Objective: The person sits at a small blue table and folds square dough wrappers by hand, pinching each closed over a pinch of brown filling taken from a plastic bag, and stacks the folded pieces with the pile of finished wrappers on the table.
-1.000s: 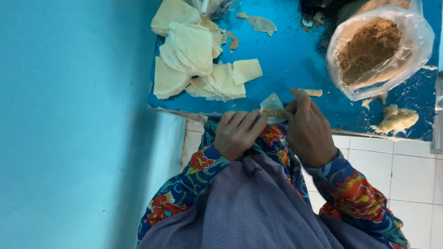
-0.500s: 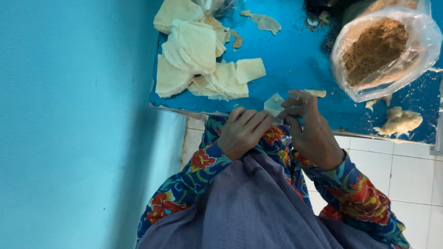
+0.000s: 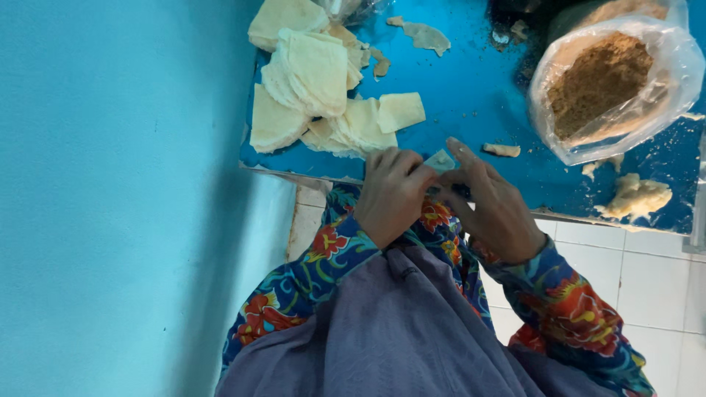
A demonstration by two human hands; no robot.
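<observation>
At the blue desk [image 3: 471,81] edge, both hands' fingers [image 3: 412,173] pinch shut on a thin pale dough square [image 3: 442,159]; squeezing harder could tear it.

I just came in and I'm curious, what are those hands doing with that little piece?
A person's left hand and right hand pinch a small dough sheet between them at the edge of a blue table. A pile of sheets lies to the left, and a bag of brown filling sits to the right.
</observation>
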